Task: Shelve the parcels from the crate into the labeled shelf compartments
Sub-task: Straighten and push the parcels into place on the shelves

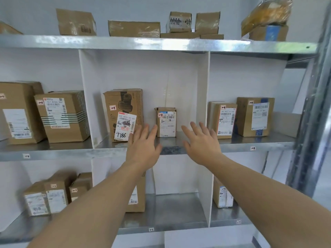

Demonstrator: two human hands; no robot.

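A small upright cardboard parcel (pixel 166 122) with a white label stands in the middle compartment of the middle shelf (pixel 172 150). My left hand (pixel 143 146) and my right hand (pixel 201 143) hover just in front of that shelf edge, one on each side of the parcel. Both have straight, spread fingers and hold nothing. A taller parcel (pixel 124 114) marked 7786 stands left of the small one; my left fingertips overlap its lower right corner. The crate is out of view.
White dividers (pixel 203 97) split the metal shelves into compartments with small labels (pixel 252 148) on the front edges. Parcels fill the left compartment (pixel 60 116), the right compartment (pixel 254 116), the lower shelf (pixel 46 198) and the top shelf (pixel 134 29). A metal upright (pixel 311 111) stands at the right.
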